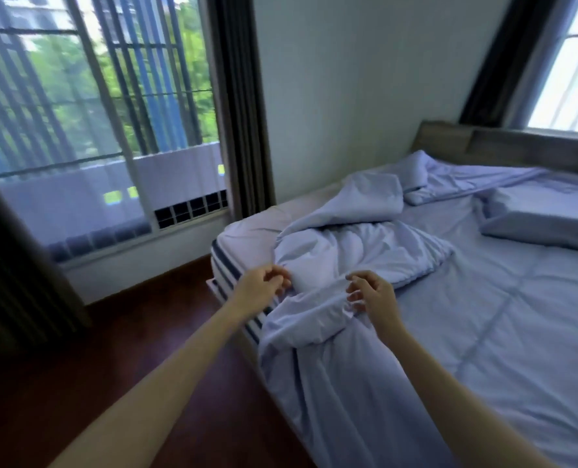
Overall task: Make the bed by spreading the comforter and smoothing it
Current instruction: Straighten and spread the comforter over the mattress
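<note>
A pale blue comforter (358, 251) lies bunched and folded over on the near left part of the bed (247, 238), with one part hanging over the bed's edge toward the floor. My left hand (260, 288) is at the comforter's left fold, fingers curled and touching the fabric. My right hand (372, 295) hovers over a rolled edge of the comforter, fingers bent and apart, fingertips at the cloth. Neither hand clearly grips the fabric. The mattress corner shows bare with blue stripes on its side.
A pillow (544, 214) lies at the right by the wooden headboard (483, 143). A big barred window (95, 113) with dark curtains (240, 106) stands to the left. Dark red floor (129, 349) runs along the bed's left side.
</note>
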Available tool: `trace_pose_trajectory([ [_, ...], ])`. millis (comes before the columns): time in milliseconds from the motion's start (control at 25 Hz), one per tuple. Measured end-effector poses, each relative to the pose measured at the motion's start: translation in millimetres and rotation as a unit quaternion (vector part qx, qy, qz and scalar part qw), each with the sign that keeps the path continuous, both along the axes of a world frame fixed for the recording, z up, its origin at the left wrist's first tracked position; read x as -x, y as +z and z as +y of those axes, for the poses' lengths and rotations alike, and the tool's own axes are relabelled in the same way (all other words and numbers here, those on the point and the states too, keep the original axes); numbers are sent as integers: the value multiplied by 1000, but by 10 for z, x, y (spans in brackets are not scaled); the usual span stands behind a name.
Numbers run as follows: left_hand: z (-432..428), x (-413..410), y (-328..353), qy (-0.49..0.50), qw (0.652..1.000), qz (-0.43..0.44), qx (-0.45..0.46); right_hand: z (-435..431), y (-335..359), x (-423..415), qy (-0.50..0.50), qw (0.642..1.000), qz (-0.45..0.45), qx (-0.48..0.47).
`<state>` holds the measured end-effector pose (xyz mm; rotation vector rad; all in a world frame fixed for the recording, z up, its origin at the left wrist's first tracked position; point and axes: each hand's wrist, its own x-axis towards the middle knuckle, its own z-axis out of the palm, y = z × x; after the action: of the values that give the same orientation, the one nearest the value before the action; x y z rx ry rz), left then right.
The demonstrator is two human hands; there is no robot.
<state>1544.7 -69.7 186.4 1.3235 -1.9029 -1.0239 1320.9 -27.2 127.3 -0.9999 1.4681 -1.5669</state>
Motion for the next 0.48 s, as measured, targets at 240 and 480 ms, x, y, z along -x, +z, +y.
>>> trace_pose_trajectory([
  [240,-859,847,-742,-202,971,-124,-19,-524,-668,662,-162,983,6,-87],
  [480,-1598,1144,-1103,-360,891,-277,18,-1192,-1299,925,-262,942,12,-207],
])
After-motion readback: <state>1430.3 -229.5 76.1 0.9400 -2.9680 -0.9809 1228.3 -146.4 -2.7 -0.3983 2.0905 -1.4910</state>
